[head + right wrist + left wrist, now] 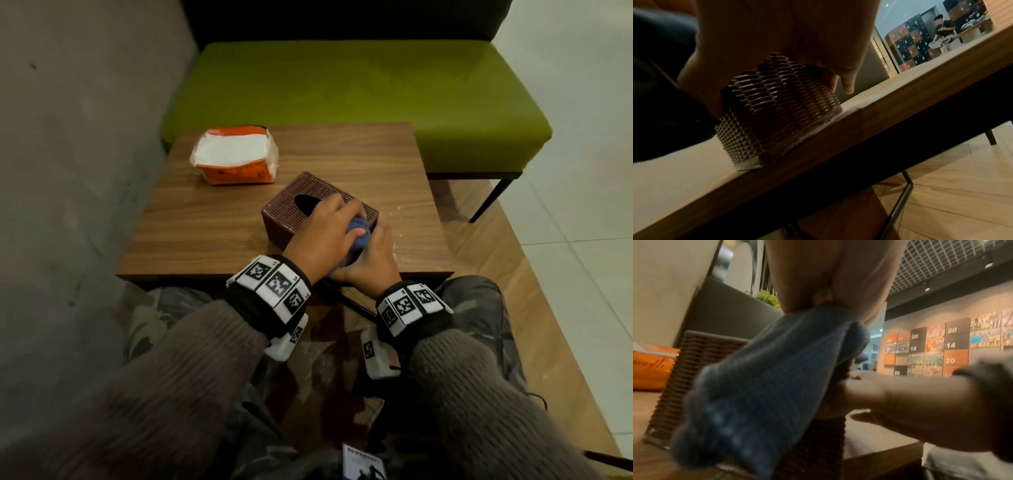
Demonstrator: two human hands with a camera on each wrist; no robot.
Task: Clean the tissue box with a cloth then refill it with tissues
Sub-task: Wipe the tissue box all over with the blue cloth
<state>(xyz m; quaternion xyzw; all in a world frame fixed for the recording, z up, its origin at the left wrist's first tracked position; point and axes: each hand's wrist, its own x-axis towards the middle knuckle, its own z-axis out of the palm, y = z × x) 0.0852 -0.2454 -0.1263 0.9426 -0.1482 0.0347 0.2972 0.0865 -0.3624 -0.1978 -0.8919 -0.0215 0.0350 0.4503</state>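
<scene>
A brown woven tissue box (301,195) with an oval slot stands near the front edge of the wooden table (205,219). My left hand (325,229) lies over the box's top and grips a bunched blue cloth (361,234) against its near right corner. In the left wrist view the blue cloth (766,386) hangs down over the box (701,356). My right hand (370,260) holds the box's right side, fingers curled round it; the right wrist view shows these fingers (846,79) on the box (781,105).
An opened orange pack of white tissues (236,156) lies at the table's back left. A green bench (342,99) stands behind the table and a grey wall (68,171) runs along the left. A person stands far off in the right wrist view (941,32).
</scene>
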